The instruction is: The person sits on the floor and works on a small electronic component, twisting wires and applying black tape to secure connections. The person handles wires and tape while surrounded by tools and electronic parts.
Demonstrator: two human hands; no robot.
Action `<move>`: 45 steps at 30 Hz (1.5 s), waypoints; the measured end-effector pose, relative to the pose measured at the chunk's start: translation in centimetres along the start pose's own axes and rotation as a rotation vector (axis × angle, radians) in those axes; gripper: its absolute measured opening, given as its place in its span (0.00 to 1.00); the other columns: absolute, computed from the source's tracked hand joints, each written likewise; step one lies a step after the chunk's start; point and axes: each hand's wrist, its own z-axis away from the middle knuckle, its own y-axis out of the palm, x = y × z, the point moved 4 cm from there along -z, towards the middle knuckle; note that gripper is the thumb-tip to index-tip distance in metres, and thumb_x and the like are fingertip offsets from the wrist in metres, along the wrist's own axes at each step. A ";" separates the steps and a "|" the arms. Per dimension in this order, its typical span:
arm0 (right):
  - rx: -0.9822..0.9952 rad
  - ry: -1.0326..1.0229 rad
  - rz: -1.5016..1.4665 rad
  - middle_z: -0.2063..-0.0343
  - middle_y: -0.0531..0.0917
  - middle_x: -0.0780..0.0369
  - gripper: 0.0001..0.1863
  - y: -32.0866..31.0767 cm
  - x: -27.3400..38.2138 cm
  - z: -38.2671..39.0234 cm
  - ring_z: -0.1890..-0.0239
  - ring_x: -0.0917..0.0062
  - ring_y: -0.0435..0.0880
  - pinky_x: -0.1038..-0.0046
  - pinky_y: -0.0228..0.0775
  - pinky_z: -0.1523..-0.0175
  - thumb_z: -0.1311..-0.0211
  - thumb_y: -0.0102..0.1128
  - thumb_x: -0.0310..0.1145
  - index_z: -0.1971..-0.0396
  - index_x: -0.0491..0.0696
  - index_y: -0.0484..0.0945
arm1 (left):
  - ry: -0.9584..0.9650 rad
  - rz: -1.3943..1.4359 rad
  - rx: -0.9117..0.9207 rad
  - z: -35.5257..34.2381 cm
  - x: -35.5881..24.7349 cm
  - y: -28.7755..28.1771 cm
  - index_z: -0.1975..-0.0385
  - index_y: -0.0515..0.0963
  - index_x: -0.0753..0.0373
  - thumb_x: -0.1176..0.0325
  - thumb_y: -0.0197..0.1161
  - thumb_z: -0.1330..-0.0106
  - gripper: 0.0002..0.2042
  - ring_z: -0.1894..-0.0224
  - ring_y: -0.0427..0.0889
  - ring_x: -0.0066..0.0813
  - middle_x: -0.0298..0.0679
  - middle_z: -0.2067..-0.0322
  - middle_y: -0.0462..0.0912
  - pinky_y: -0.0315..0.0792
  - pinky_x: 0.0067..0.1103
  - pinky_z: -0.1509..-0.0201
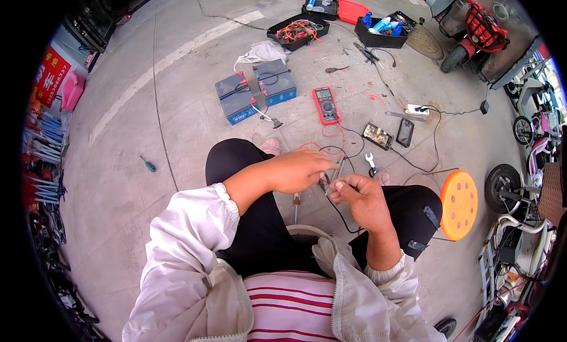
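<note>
My left hand is closed at the fingertips around a thin black cable, which hangs from between my hands toward the ground. My right hand pinches a small item beside it; the fingers hide most of that item. Just beyond my hands are thin red and black leads, running toward a red multimeter with its screen lit. An opened black charger case with its circuit board lies on the right, beside its loose black cover. A wrench lies near my right hand.
Blue-sided batteries joined by wires stand ahead on the left. Farther off are toolboxes, pliers and a white power strip. A screwdriver lies left, an orange stool stands right, and parked vehicles line the right edge.
</note>
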 end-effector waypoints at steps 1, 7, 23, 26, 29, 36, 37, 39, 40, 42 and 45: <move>-0.010 -0.009 -0.017 0.69 0.85 0.58 0.10 -0.3 0.1 0.2 0.68 0.78 0.84 0.76 0.77 0.60 0.33 0.56 0.27 0.62 0.34 0.80 | -0.025 0.018 0.113 -0.7 0.2 0.9 0.46 0.74 0.65 0.68 0.52 0.29 0.15 0.48 0.74 0.47 0.49 0.53 0.77 0.67 0.33 0.43; -0.017 0.008 -0.180 0.69 0.85 0.58 0.11 -1.4 -0.4 0.6 0.67 0.77 0.83 0.74 0.77 0.59 0.31 0.52 0.28 0.64 0.35 0.81 | 0.168 0.118 0.063 -1.1 0.2 2.3 0.57 0.75 0.65 0.63 0.53 0.28 0.11 0.57 0.75 0.39 0.42 0.62 0.74 0.69 0.30 0.51; -0.362 -0.234 -0.456 0.76 0.73 0.74 0.08 -1.2 -0.2 0.6 0.77 0.93 0.60 0.86 0.50 0.73 0.31 0.55 0.27 0.59 0.41 0.82 | -0.101 1.134 -0.532 -1.7 -1.6 3.5 0.51 0.74 0.64 0.71 0.52 0.27 0.10 0.67 0.73 0.17 0.32 0.67 0.77 0.72 0.18 0.61; -0.360 -0.252 -0.497 0.78 0.72 0.75 0.08 0.0 -0.2 0.4 0.78 0.93 0.60 0.87 0.50 0.74 0.31 0.54 0.26 0.59 0.42 0.81 | -0.048 1.222 -0.691 -2.3 -1.4 5.2 0.53 0.74 0.65 0.73 0.53 0.28 0.08 0.66 0.74 0.17 0.33 0.66 0.77 0.71 0.17 0.60; -0.349 -0.238 -0.534 0.79 0.73 0.73 0.08 0.4 -0.6 0.2 0.79 0.93 0.62 0.86 0.53 0.75 0.30 0.54 0.27 0.58 0.42 0.81 | -0.066 1.151 -0.726 -2.4 -2.0 6.1 0.56 0.73 0.65 0.75 0.54 0.29 0.06 0.65 0.74 0.17 0.35 0.64 0.79 0.71 0.17 0.60; -0.374 -0.246 -0.591 0.79 0.75 0.71 0.07 0.2 -0.9 0.0 0.80 0.92 0.65 0.86 0.56 0.75 0.31 0.55 0.28 0.59 0.42 0.79 | -0.068 1.059 -0.788 -2.3 -2.9 6.3 0.58 0.73 0.64 0.76 0.56 0.30 0.04 0.63 0.75 0.16 0.34 0.62 0.79 0.72 0.17 0.58; -0.390 -0.251 -0.582 0.79 0.75 0.71 0.07 0.3 -0.8 0.0 0.80 0.92 0.65 0.86 0.57 0.75 0.31 0.55 0.28 0.59 0.42 0.78 | -0.065 1.066 -0.787 -2.3 -2.9 6.3 0.58 0.74 0.64 0.76 0.57 0.31 0.04 0.62 0.76 0.17 0.34 0.61 0.79 0.72 0.17 0.57; -0.403 -0.263 -0.574 0.78 0.76 0.70 0.06 0.2 -0.9 0.1 0.80 0.92 0.66 0.86 0.57 0.75 0.31 0.55 0.29 0.60 0.43 0.77 | -0.075 1.078 -0.776 -2.3 -3.0 6.4 0.59 0.74 0.64 0.76 0.57 0.31 0.04 0.62 0.76 0.17 0.34 0.61 0.79 0.73 0.17 0.57; -0.398 -0.269 -0.577 0.77 0.76 0.69 0.05 0.2 -1.1 0.1 0.80 0.92 0.67 0.86 0.58 0.75 0.31 0.55 0.29 0.61 0.43 0.76 | -0.081 1.083 -0.771 -2.3 -3.0 6.4 0.59 0.74 0.64 0.76 0.58 0.31 0.04 0.62 0.76 0.17 0.34 0.61 0.79 0.73 0.17 0.56; -0.391 -0.280 -0.576 0.77 0.77 0.69 0.05 0.2 -1.1 0.1 0.80 0.91 0.68 0.86 0.59 0.75 0.31 0.55 0.28 0.62 0.43 0.75 | -0.054 1.110 -0.754 -2.3 -2.9 6.4 0.60 0.75 0.65 0.77 0.58 0.31 0.04 0.62 0.76 0.17 0.34 0.61 0.79 0.73 0.17 0.56; -0.403 -0.285 -0.546 0.76 0.78 0.67 0.04 0.3 -0.9 0.3 0.79 0.89 0.71 0.86 0.61 0.75 0.31 0.55 0.28 0.63 0.43 0.74 | -0.038 1.121 -0.764 -2.3 -3.2 6.2 0.60 0.75 0.65 0.77 0.58 0.32 0.04 0.63 0.76 0.17 0.34 0.62 0.79 0.73 0.17 0.58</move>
